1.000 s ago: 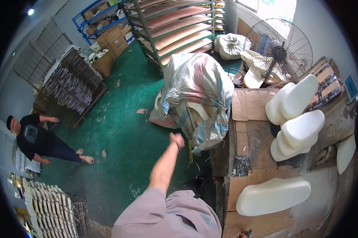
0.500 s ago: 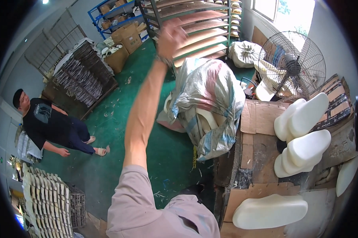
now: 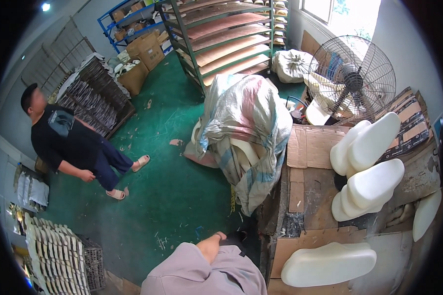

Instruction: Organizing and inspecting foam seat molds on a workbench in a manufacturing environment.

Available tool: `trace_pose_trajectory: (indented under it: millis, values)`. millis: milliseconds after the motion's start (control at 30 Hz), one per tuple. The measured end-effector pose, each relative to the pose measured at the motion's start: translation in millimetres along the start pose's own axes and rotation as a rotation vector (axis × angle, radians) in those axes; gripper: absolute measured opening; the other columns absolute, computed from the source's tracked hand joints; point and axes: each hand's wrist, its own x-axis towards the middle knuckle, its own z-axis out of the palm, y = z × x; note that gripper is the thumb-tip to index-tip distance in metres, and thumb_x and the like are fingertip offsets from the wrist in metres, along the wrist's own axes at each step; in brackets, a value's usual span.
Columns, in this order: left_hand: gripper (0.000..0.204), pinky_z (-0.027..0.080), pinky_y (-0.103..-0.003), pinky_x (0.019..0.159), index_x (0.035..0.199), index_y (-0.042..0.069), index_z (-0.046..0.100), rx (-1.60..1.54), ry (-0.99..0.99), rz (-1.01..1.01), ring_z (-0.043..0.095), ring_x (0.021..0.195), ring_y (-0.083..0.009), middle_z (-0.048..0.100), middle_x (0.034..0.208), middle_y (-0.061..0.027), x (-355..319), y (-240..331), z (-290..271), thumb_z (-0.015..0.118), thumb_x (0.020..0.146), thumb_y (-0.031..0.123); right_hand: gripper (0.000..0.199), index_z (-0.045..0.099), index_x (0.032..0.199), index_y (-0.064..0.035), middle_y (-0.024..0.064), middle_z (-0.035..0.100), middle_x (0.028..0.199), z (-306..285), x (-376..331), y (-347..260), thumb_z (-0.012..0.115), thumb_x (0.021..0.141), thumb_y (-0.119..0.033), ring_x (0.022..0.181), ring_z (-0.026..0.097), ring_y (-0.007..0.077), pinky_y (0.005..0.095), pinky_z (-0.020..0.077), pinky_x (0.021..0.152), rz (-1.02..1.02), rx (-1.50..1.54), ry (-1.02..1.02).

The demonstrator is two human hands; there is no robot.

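Observation:
My left hand (image 3: pixel 220 236) is low in front of my body, at the end of a short stretch of bare forearm below a pale mauve sleeve. It is close to a dark shape that I cannot make out, and its fingers are too small and hidden to read. My right hand is out of view. To the right is a worktable (image 3: pixel 315 196) partly covered in cardboard. A white foam shoe-sole shape (image 3: pixel 329 264) lies on its near part, with more stacked white sole shapes (image 3: pixel 366 189) behind. Beyond my hand a large woven sack (image 3: pixel 248 128) bulges, pale pieces showing inside.
A person (image 3: pixel 69 137) in black stands at left on the green floor (image 3: pixel 157 162). A tall shelf rack (image 3: pixel 231 34) rises behind the sack, and a caged fan (image 3: pixel 353 78) stands at the table's far end. Stacked pale pieces (image 3: pixel 59 250) fill the lower left.
My left arm has dropped from being stretched out toward the rack to low by my body. The person at left has stepped and turned a little. The view has shifted slightly.

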Motion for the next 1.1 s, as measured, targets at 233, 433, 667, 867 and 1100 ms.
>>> trace_pose_trajectory:
  millis: [233,433,667,867,1100]
  values:
    - [0.021,0.058,-0.032,0.058,0.101,0.012,0.075,-0.542,-0.627,-0.624,0.069,0.065,-0.0161,0.072,0.08,-0.0024,97,-24,-70,0.06,0.089,0.022,0.031,0.062,0.118,-0.0047,0.0109,0.064,0.088,10,17,-10,0.064,0.087,-0.006,0.07,0.057,0.0222,0.0319,0.0435,0.059,-0.009,0.011,-0.061]
    - [0.033,0.058,-0.038,0.077,0.11,0.016,0.075,-0.664,-0.659,-0.601,0.073,0.081,-0.0244,0.075,0.089,-0.01,135,21,-71,0.057,0.083,0.024,0.031,0.062,0.118,-0.005,0.0102,0.063,0.086,10,26,-14,0.064,0.087,-0.007,0.068,0.056,0.0213,0.0315,0.0428,0.058,0.01,0.045,-0.073]
    - [0.027,0.054,-0.033,0.054,0.09,0.008,0.075,-0.513,-1.02,-0.19,0.067,0.061,-0.0172,0.071,0.075,-0.0033,149,115,-56,0.063,0.086,0.033,0.03,0.062,0.117,-0.0054,0.0093,0.063,0.085,5,21,-13,0.064,0.087,-0.007,0.067,0.056,0.0202,0.0309,0.0419,0.056,0.079,0.082,-0.054]
    - [0.037,0.056,-0.037,0.066,0.097,0.005,0.072,-0.747,-0.969,0.273,0.069,0.075,-0.0226,0.073,0.084,-0.0091,180,211,-88,0.067,0.085,0.04,0.029,0.062,0.116,-0.0057,0.0086,0.063,0.083,5,8,-6,0.064,0.087,-0.007,0.065,0.055,0.0192,0.0305,0.0412,0.055,0.166,0.127,-0.028]
    - [0.037,0.053,-0.041,0.088,0.107,0.001,0.063,-0.553,-0.973,0.428,0.065,0.104,-0.0338,0.068,0.107,-0.0198,208,295,-77,0.07,0.078,0.024,0.028,0.062,0.115,-0.0061,0.0077,0.062,0.082,1,-33,17,0.063,0.087,-0.007,0.064,0.054,0.0181,0.0299,0.0403,0.053,0.322,0.161,-0.008]
